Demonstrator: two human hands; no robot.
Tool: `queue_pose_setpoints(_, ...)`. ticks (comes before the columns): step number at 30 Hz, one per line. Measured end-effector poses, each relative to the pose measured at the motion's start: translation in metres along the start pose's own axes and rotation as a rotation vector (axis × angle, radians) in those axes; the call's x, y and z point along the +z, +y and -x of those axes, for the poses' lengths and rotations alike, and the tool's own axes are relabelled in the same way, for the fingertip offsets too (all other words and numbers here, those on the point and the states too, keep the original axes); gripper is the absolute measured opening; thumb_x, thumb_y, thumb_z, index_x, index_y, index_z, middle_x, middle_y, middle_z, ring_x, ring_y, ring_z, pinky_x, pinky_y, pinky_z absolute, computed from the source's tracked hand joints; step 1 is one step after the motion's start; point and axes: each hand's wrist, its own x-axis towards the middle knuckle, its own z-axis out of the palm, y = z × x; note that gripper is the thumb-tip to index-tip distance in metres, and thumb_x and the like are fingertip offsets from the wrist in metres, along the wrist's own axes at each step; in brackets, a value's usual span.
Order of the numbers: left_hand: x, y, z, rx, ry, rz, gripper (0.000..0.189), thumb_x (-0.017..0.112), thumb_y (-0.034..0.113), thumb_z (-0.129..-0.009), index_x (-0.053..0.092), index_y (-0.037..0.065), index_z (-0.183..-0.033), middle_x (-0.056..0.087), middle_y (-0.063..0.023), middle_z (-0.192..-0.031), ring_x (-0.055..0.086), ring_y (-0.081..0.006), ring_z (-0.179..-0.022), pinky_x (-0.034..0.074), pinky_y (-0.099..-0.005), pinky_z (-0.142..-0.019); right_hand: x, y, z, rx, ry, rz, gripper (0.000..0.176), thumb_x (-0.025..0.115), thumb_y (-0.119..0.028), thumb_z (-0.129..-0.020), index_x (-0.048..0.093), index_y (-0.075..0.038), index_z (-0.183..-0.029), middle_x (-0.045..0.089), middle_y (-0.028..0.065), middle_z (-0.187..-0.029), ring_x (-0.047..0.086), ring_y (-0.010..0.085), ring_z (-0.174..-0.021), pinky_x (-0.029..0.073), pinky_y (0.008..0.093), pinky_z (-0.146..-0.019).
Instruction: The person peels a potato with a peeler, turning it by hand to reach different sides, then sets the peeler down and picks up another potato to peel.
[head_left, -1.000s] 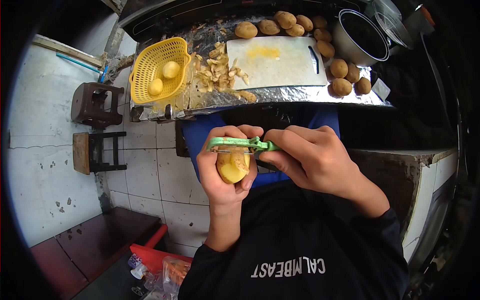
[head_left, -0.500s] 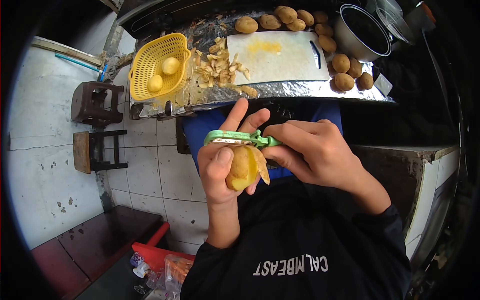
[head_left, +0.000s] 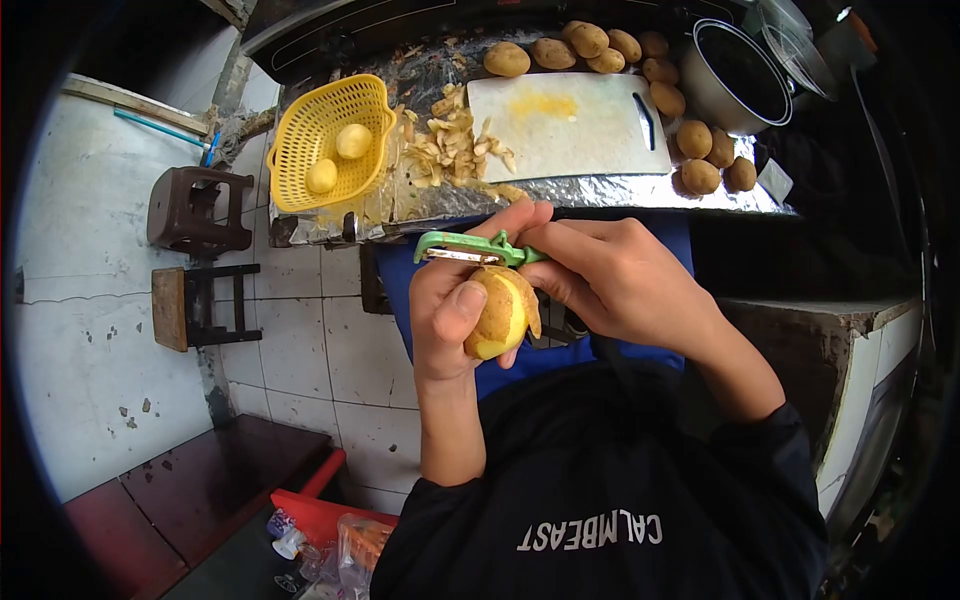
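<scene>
My left hand (head_left: 446, 322) is wrapped round a partly peeled potato (head_left: 499, 318), with a strip of skin hanging from its right side. My right hand (head_left: 622, 275) grips the handle of a green peeler (head_left: 468, 248), whose blade lies at the top of the potato. Beyond my hands, a white cutting board (head_left: 570, 130) lies on the foil-covered counter, with a heap of peelings (head_left: 452, 145) at its left. Two peeled potatoes (head_left: 352, 141) sit in a yellow basket (head_left: 281, 160).
Several unpeeled potatoes (head_left: 507, 59) lie behind and right of the board. A metal pot (head_left: 712, 98) stands at the back right. Two stools (head_left: 171, 308) are on the floor at the left, and a worn cabinet (head_left: 845, 315) stands at the right.
The fingers of my left hand, raised and spread before, have come down behind the peeler. The potato and peeler are tilted slightly differently, and the whole view has shifted a little.
</scene>
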Motion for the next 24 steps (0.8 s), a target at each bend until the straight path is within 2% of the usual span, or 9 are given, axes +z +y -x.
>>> queue_pose_setpoints(5, -0.022, -0.011, -0.012, 0.007, -0.081, 0.298, 0.073, 0.053, 0.036, -0.089, 0.034, -0.012, -0.141, 0.041, -0.0331, -0.14, 0.062, -0.0156, -0.057, 0.045, -0.0213, -0.038, 0.009, 0.012, -0.011, 0.054, 0.058, -0.107, 0.019, 0.062, -0.017, -0.091, 0.057, 0.002, -0.094, 0.06, 0.017, -0.071, 0.061, 0.0372, -0.063, 0.048, 0.0419, -0.057)
queue_pose_setpoints(7, -0.03, -0.016, -0.018, 0.035, -0.113, 0.323, 0.072, 0.048, 0.04, -0.092, 0.034, -0.011, -0.141, 0.041, -0.0319, -0.141, 0.061, -0.0135, -0.057, 0.045, -0.0201, -0.038, 0.008, 0.003, -0.019, 0.461, -0.043, -0.393, 0.022, 0.057, -0.018, -0.095, 0.06, 0.003, -0.094, 0.06, 0.0154, -0.066, 0.062, 0.0329, -0.059, 0.047, 0.0382, -0.055)
queue_pose_setpoints(8, -0.031, -0.018, -0.021, 0.025, -0.006, 0.293, 0.071, 0.045, 0.041, -0.093, 0.036, -0.01, -0.14, 0.043, -0.0307, -0.14, 0.061, -0.0123, -0.056, 0.044, -0.0195, -0.038, 0.018, 0.006, -0.02, 0.462, 0.022, -0.499, 0.026, 0.056, -0.021, -0.097, 0.062, 0.004, -0.092, 0.058, 0.0121, -0.06, 0.059, 0.0235, -0.052, 0.046, 0.0347, -0.053)
queue_pose_setpoints(13, -0.039, -0.018, -0.05, 0.035, 0.197, 0.297, 0.065, 0.034, 0.045, -0.095, 0.045, -0.003, -0.136, 0.052, -0.0231, -0.135, 0.052, -0.0074, -0.047, 0.039, -0.0179, -0.036, 0.037, 0.03, -0.047, 0.593, 0.081, -0.522, 0.029, 0.061, -0.025, -0.095, 0.06, 0.005, -0.095, 0.056, 0.0064, -0.06, 0.051, 0.0091, -0.053, 0.041, 0.0286, -0.048)
queue_pose_setpoints(15, -0.049, -0.019, -0.06, 0.039, 0.244, 0.421, 0.064, 0.032, 0.045, -0.096, 0.047, -0.003, -0.135, 0.055, -0.0197, -0.132, 0.047, -0.0075, -0.044, 0.036, -0.0177, -0.036, 0.038, 0.031, -0.062, 0.655, 0.094, -0.995, 0.028, 0.06, -0.025, -0.096, 0.058, 0.002, -0.102, 0.058, 0.0027, -0.063, 0.049, 0.0056, -0.053, 0.036, 0.0229, -0.046)
queue_pose_setpoints(16, -0.051, -0.018, -0.067, 0.075, 0.224, 0.437, 0.063, 0.031, 0.045, -0.096, 0.047, -0.003, -0.134, 0.056, -0.0188, -0.131, 0.046, -0.0079, -0.043, 0.035, -0.0178, -0.035, 0.045, 0.039, -0.065, 0.597, 0.132, -0.974, 0.026, 0.061, -0.024, -0.096, 0.056, -0.001, -0.107, 0.058, -0.0004, -0.065, 0.046, 0.0032, -0.053, 0.031, 0.0194, -0.045)
queue_pose_setpoints(19, -0.06, -0.016, -0.085, 0.123, 0.228, 0.475, 0.063, 0.032, 0.045, -0.096, 0.048, -0.003, -0.134, 0.055, -0.0166, -0.132, 0.044, -0.0091, -0.042, 0.032, -0.0184, -0.035, 0.055, 0.056, -0.083, 0.538, 0.218, -1.095, 0.025, 0.062, -0.024, -0.095, 0.057, -0.001, -0.105, 0.056, -0.0008, -0.063, 0.044, 0.0038, -0.051, 0.032, 0.0203, -0.045)
queue_pose_setpoints(23, -0.061, -0.013, -0.089, 0.166, 0.461, 0.375, 0.061, 0.032, 0.044, -0.097, 0.049, -0.003, -0.132, 0.055, -0.0138, -0.134, 0.046, -0.01, -0.043, 0.031, -0.0192, -0.035, 0.055, 0.085, -0.116, 0.633, 0.311, -1.026, 0.021, 0.064, -0.023, -0.093, 0.062, -0.003, -0.098, 0.051, -0.0029, -0.061, 0.044, 0.0036, -0.05, 0.032, 0.0201, -0.046)
queue_pose_setpoints(24, -0.059, -0.013, -0.084, 0.189, 0.487, 0.349, 0.061, 0.032, 0.044, -0.098, 0.05, -0.004, -0.131, 0.055, -0.0128, -0.135, 0.046, -0.0102, -0.043, 0.031, -0.0193, -0.035, 0.051, 0.091, -0.124, 0.65, 0.278, -0.907, 0.023, 0.065, -0.022, -0.091, 0.063, 0.0, -0.096, 0.057, 0.0036, -0.063, 0.052, 0.0107, -0.05, 0.039, 0.026, -0.048)
